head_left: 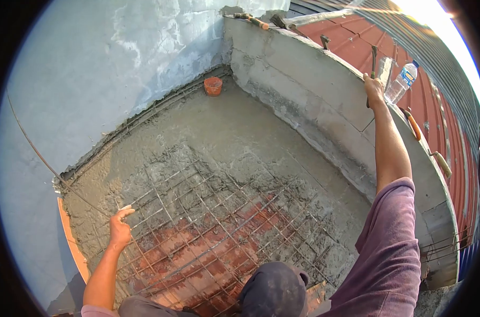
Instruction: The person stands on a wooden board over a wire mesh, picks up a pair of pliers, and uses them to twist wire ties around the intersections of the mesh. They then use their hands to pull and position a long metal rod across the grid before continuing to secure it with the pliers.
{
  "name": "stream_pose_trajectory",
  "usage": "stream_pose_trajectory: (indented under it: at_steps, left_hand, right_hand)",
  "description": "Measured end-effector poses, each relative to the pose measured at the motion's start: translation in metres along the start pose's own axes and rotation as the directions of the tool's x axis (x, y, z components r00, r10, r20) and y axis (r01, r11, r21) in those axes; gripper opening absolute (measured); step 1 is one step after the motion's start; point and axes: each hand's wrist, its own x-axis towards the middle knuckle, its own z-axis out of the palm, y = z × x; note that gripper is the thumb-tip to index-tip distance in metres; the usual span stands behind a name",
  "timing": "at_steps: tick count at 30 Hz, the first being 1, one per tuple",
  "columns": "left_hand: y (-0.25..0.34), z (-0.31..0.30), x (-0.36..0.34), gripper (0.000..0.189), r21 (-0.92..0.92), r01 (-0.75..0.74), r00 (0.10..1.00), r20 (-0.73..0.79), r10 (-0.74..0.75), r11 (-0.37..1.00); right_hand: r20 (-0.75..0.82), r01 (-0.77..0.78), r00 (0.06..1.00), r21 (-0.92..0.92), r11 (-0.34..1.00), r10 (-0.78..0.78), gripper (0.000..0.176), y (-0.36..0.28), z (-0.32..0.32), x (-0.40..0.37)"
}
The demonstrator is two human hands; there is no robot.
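Head-worn camera, wide-angle; a dark curved border bounds the view. Viewing position: above the wearer's knee (274, 290). Facing: forward and steeply down onto the rebar mesh (228, 232). Near range: knee and right sleeve (390, 248). Middle range: mesh. Far range: orange bucket (213, 87) and red metal roofing (356, 31).

The floor (172, 244), in the middle and lower frame, bears wet grey concrete (234, 124), an orange bucket (213, 87) at upper centre and a partly covered rebar grid (219, 221) below. The block wall (308, 84), at right, carries a bottle (402, 83) and tools (413, 126).
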Motion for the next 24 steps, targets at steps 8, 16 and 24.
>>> stream_pose_trajectory:
  at_steps: [8, 16, 24]
  left_hand:
    - [0.089, -0.054, 0.086, 0.032, -0.011, -0.029, 0.995, 0.096, 0.03, 1.0]
    - [0.169, -0.07, 0.007, 0.029, 0.015, 0.377, 0.849, 0.393, -0.353, 0.926]
    - [0.359, -0.086, -0.139, 0.028, 0.074, 0.677, 0.587, 0.546, -0.598, 0.732]
  right_hand:
    - [0.297, 0.02, 0.955, -0.003, 1.0, -0.018, 0.071, 0.034, 0.021, 0.099]
    - [0.649, -0.365, 0.735, 0.138, 0.921, 0.194, 0.054, 0.038, 0.033, 0.125]
    - [0.596, -0.268, 0.78, 0.041, 0.963, 0.191, 0.034, 0.045, 0.045, 0.123]
